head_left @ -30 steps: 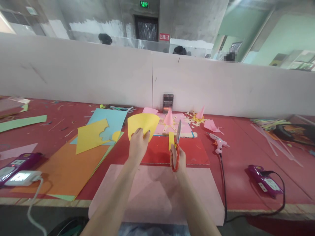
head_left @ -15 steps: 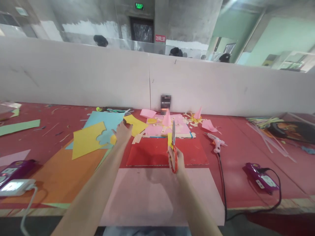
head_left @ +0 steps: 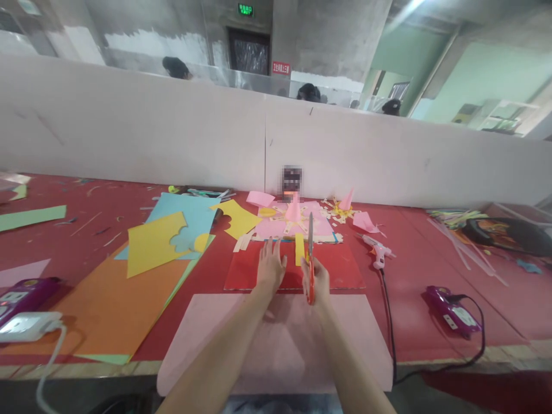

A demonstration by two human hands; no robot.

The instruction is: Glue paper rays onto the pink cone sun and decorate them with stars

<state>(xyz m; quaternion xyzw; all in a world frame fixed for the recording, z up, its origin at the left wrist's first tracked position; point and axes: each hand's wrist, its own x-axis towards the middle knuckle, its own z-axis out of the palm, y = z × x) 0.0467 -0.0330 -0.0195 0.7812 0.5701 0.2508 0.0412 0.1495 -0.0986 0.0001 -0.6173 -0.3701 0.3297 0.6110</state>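
Observation:
My right hand [head_left: 318, 280] is closed on red-handled scissors [head_left: 310, 259] with the blades pointing up and away, together with a small yellow paper strip [head_left: 299, 249]. My left hand [head_left: 270, 265] hovers open, fingers stretched forward, above the red sheet [head_left: 345, 270], close to the left of the scissors. It holds nothing. A pale pink sheet [head_left: 276, 345] lies at the table's near edge under both forearms. The yellow cut piece [head_left: 238, 219] lies on the table behind the red sheet.
Orange [head_left: 107, 305], yellow [head_left: 150, 242] and blue [head_left: 194, 213] sheets lie at the left. A glue gun [head_left: 376, 249] with its cord lies at the right, a purple power strip [head_left: 452, 311] beyond it. Pink paper cones and scraps [head_left: 302, 215] sit by the white partition [head_left: 172, 138]. Another power strip [head_left: 21, 293] is at far left.
My left hand put the yellow piece down at the back left, then came back empty beside the scissors over the red sheet. My right hand stayed nearly still.

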